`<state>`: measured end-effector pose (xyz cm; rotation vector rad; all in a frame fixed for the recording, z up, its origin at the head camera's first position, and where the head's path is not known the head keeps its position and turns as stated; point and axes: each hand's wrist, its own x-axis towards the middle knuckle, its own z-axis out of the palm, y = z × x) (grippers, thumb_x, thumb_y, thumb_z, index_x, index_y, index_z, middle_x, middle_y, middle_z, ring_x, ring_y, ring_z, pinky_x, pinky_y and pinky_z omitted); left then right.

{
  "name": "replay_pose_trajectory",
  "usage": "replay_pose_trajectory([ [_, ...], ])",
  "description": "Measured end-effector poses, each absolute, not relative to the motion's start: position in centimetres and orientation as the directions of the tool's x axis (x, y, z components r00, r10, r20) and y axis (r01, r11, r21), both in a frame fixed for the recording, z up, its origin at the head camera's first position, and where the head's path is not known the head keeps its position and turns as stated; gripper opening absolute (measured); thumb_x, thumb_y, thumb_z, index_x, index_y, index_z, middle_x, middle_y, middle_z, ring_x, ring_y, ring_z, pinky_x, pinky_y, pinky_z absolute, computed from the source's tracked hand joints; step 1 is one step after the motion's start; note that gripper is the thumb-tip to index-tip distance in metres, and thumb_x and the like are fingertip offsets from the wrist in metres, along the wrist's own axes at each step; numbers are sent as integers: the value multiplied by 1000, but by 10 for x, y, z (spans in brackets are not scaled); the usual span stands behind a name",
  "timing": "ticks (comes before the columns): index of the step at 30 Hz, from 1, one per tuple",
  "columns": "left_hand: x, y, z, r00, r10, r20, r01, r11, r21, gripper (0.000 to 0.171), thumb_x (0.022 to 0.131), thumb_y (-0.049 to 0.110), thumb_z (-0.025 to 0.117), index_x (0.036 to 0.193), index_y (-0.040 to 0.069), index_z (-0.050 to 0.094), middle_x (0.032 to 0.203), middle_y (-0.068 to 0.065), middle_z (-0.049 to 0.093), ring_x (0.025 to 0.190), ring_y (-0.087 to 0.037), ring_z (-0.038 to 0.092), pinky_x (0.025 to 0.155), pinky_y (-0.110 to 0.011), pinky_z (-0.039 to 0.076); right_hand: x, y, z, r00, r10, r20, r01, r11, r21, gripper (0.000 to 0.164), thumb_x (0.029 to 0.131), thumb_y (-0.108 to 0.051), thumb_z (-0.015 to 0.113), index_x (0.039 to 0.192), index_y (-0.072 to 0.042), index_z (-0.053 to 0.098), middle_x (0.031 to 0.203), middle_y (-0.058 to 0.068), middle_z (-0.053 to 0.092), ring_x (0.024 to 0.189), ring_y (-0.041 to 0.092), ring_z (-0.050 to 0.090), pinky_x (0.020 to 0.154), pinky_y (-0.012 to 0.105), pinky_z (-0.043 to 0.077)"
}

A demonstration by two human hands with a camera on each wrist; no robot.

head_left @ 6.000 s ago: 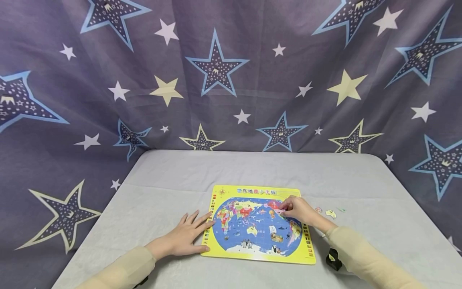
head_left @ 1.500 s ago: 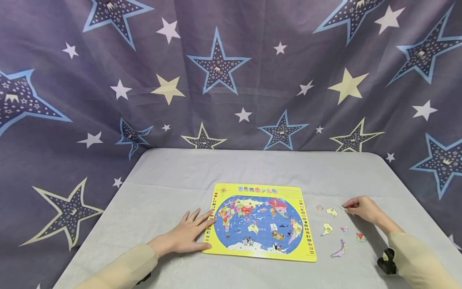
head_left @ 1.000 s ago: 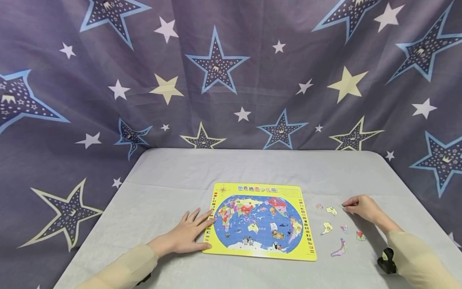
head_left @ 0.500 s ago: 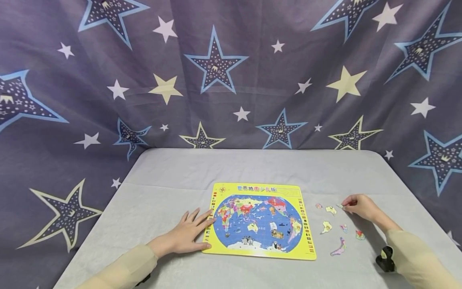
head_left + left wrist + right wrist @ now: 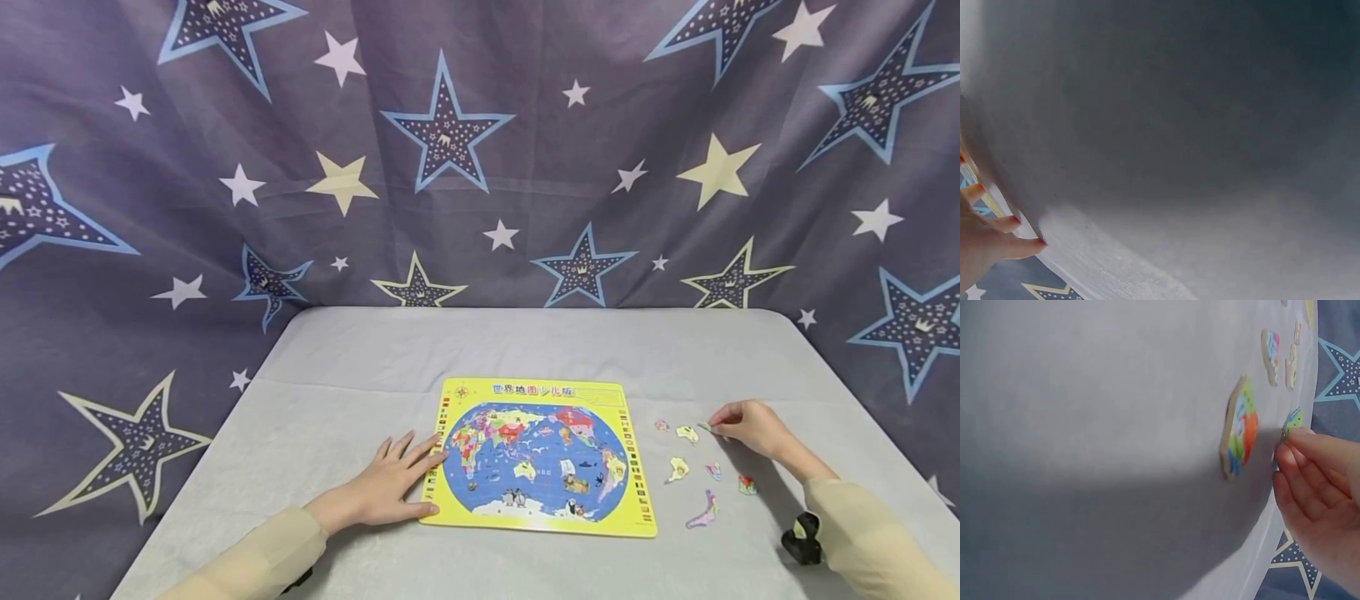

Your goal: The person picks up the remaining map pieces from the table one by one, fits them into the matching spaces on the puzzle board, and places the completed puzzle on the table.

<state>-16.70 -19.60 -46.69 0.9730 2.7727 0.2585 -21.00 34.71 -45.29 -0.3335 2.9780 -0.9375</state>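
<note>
A yellow-bordered world map puzzle board lies flat on the table. My left hand, fingers spread and straight, rests at its left edge with the fingertips over the border; the left wrist view catches only part of this hand. To the right of the board, my right hand pinches a small green puzzle piece between thumb and fingers, low at the table. The right wrist view shows the green piece poking out past the thumb of that hand.
Several loose puzzle pieces lie right of the board: two yellow ones, a small pink one, a pink-blue one, a red-green one and a long purple one. A star-patterned curtain stands behind the grey-covered table.
From over the map's upper right, my right hand has moved right to the green piece, uncovering loose pieces its arm hid. Lately it has barely shifted. My left hand stays put.
</note>
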Motion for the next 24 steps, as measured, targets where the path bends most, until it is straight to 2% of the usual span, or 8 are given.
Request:
replay_pose_trajectory([
  [9, -167, -195, -466, -769, 626, -130, 592, 774, 225, 75, 80, 66, 39, 140, 21, 29, 147, -2, 16, 130, -42, 12, 97, -64, 11, -209, 338, -447, -978, -190, 84, -203, 793, -575, 5, 77, -1, 64, 78, 2, 67, 75, 9, 65, 60, -2, 49, 54, 20, 43],
  [16, -167, -195, -466, -767, 630, -121, 596, 770, 225, 74, 81, 65, 39, 140, 21, 29, 147, -2, 16, 130, -42, 12, 97, -64, 12, -209, 326, -442, -971, -220, 97, -232, 747, -623, 8, 77, -2, 64, 82, 3, 67, 78, 11, 66, 65, -2, 51, 57, 18, 44],
  [24, -167, -196, -468, -766, 632, -116, 601, 768, 222, 75, 80, 65, 40, 140, 21, 29, 147, -2, 17, 130, -42, 13, 96, -64, 13, -209, 306, -440, -965, -262, 24, -206, 695, -689, 14, 80, -2, 61, 90, 7, 66, 81, 12, 65, 67, 9, 57, 58, 23, 48],
])
